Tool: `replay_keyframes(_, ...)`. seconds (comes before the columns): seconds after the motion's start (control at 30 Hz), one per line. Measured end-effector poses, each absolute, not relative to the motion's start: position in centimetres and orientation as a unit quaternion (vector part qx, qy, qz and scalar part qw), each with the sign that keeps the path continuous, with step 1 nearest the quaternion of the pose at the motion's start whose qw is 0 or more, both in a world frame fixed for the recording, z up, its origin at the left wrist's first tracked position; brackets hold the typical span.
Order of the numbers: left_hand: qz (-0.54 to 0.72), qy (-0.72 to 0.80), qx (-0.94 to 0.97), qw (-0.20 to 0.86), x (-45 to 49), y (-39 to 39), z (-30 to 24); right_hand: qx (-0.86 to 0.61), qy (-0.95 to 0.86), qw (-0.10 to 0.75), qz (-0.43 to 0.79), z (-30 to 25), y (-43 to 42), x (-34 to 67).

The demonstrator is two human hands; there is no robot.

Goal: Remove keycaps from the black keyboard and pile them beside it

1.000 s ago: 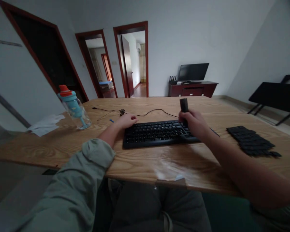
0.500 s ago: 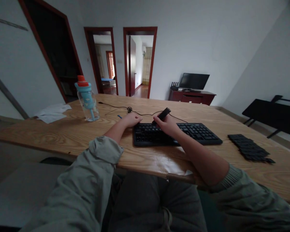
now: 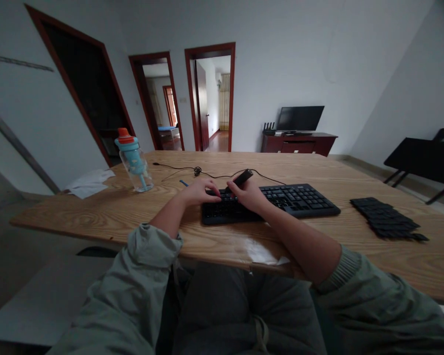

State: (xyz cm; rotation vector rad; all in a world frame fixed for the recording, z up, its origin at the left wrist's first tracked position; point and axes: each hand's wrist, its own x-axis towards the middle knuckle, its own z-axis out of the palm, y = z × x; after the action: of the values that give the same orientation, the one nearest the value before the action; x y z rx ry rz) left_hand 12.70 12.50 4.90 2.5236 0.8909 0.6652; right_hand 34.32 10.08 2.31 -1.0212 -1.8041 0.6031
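A black keyboard (image 3: pixel 292 199) lies on the wooden table (image 3: pixel 107 212) in front of me. My right hand (image 3: pixel 248 195) rests over the keyboard's left half, closed on a small dark stick-shaped tool (image 3: pixel 240 178) that points up and to the right. My left hand (image 3: pixel 200 192) sits at the keyboard's left end, fingers curled onto the edge keys and touching them. A thin black cable (image 3: pixel 192 171) runs from behind the keyboard across the table.
A clear bottle with a teal and orange lid (image 3: pixel 133 160) stands at the left. White paper (image 3: pixel 89 182) lies at the table's left edge. A pile of loose black keycaps (image 3: pixel 387 218) lies at the right. Doorways, a TV cabinet (image 3: pixel 299 143) and a black bench (image 3: pixel 422 155) stand behind.
My right hand carried the dark tool from the keyboard's right end to its left half and tilted it down. My left hand shifted onto the left keys.
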Motion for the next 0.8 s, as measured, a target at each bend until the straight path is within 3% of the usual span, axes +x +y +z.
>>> replay_keyframes(0.47, 0.206, 0.289, 0.917, 0.182, 12.6, 13.5, 4.0, -0.440, -0.731, 0.456, 0.252, 2.7, 9.8, 34.4)
replay_keyframes(0.8, 0.198, 0.301, 0.921, 0.148, 12.9, 12.8, 4.4, -0.489, -0.672, 0.456, 0.319, 2.6, 10.0, 34.3)
